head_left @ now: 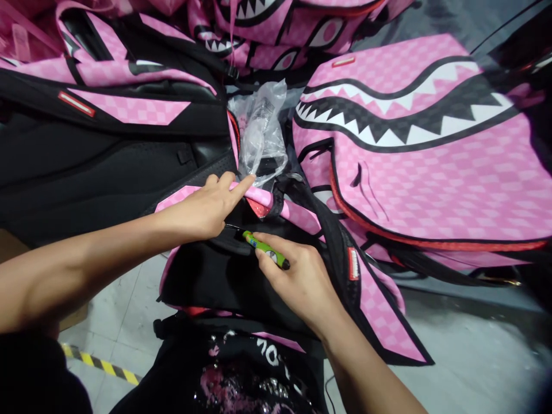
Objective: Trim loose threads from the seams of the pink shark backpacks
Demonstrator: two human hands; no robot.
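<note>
A black-and-pink backpack (215, 276) lies in front of me, its black back panel facing up. My left hand (207, 210) grips its pink top edge, the index finger stretched along the edge and the other fingers bent over it. In my right hand (297, 273) is a green-handled tool (267, 251) with a printed pattern and a black end. Its thin dark tip points left, against the black fabric close to my left hand; the exact contact is hidden. The shoulder strap (353, 264), black with a red label and pink checks, runs down to the right.
To the right lies another pink backpack (431, 190) with a shark-mouth print. More backpacks (129, 109) lie at left and at the back (280, 34). A clear plastic bag (263, 129) sits between them. Yellow-black tape (101, 363) marks the tiled floor.
</note>
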